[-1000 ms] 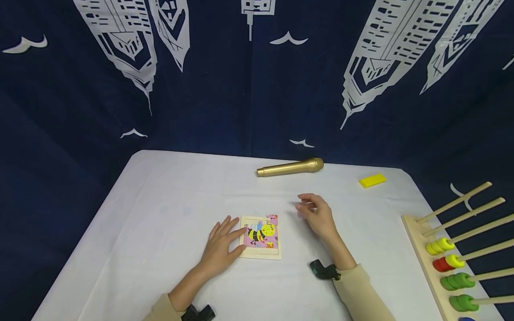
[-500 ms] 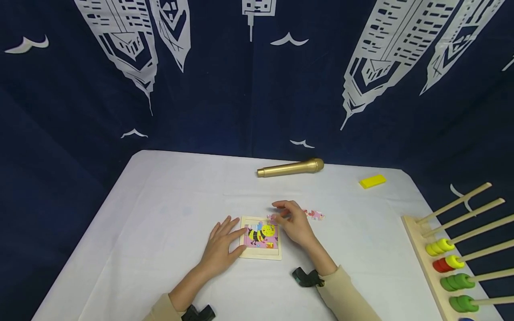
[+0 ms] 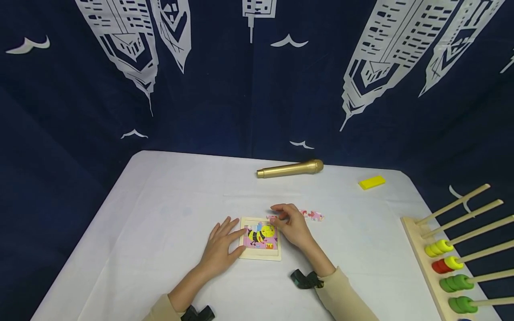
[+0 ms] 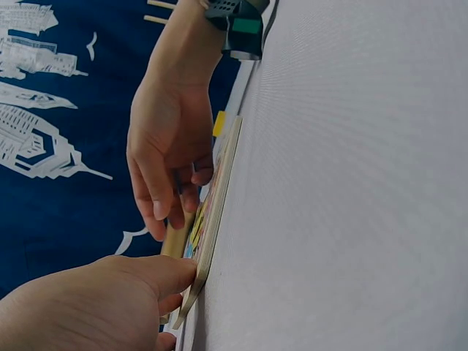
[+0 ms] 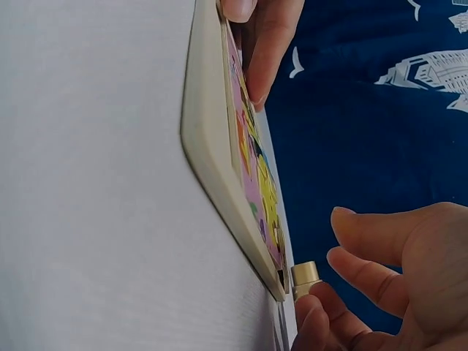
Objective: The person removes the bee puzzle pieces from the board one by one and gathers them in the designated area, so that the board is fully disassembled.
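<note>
While the bee picture (image 3: pixel 261 237) looks nearly whole, its top edge seems unfinished

As I look on, a person's two hands work at a small wooden puzzle tray (image 3: pixel 261 256), flat on a white table (image 3: pixel 172 200) in the lower middle of the view. Inside it, a yellow-and-black bee shows on pink: head, striped body and lower edge all appear in place, so I judge most of the work done. What seems left is the top row, where a pale strip shows above the bee.

One pink piece (image 3: pixel 271 217) pokes out by the tray's upper right corner, partly hidden by fingers; I cannot tell whether it rests on the rim or just beyond it. More loose pink pieces (image 3: pixel 316 216) lie on the table just right of it, too small to count surely.

At the tray's left side, the left hand (image 3: pixel 218 245) has its fingers straight and spread, thumb and forefinger touching the tray without curling round it. Over the upper right corner, the right hand (image 3: pixel 295 227) has its fingers loosely bent and parted from the thumb; I see nothing pinched between them, and cannot tell whether the thumb touches the pink piece.
</note>
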The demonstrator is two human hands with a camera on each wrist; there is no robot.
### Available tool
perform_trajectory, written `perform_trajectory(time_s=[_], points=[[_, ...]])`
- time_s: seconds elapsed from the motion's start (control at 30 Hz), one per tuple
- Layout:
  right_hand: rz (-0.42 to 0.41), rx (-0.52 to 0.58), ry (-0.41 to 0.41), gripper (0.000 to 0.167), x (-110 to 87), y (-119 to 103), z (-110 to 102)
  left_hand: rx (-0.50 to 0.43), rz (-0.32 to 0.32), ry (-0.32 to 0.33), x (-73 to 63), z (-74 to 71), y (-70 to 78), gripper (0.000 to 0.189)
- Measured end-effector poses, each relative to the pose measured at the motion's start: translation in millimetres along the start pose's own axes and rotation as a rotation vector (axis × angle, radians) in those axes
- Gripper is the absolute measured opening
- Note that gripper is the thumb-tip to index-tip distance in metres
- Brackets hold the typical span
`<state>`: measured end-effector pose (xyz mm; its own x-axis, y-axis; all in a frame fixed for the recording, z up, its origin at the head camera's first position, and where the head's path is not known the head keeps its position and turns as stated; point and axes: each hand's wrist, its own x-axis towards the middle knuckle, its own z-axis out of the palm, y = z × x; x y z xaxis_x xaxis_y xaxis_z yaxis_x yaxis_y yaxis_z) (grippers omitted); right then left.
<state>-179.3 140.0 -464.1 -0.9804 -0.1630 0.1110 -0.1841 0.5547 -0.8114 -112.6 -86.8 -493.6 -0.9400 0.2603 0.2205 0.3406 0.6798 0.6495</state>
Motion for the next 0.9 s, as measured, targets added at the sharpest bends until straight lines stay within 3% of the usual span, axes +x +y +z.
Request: perform_trajectory(time_s=[0.3,0.6,0.9], points=[[-0.001,-0.029,-0.004,0.031,-0.7,5.7,3.2,-0.007,0.000,0.000,0.1,1.2,-0.7,0.042],[-0.039,-0.138,0.006,0.027,-1.5,10.6,6.3,0.001,0.001,0.002,-0.1,1.0,-0.1,0.042],[-0.073,-0.152,0.014,0.022,-1.4,10.9,6.1,0.001,0.018,0.020,-0.8,0.8,0.3,0.041]])
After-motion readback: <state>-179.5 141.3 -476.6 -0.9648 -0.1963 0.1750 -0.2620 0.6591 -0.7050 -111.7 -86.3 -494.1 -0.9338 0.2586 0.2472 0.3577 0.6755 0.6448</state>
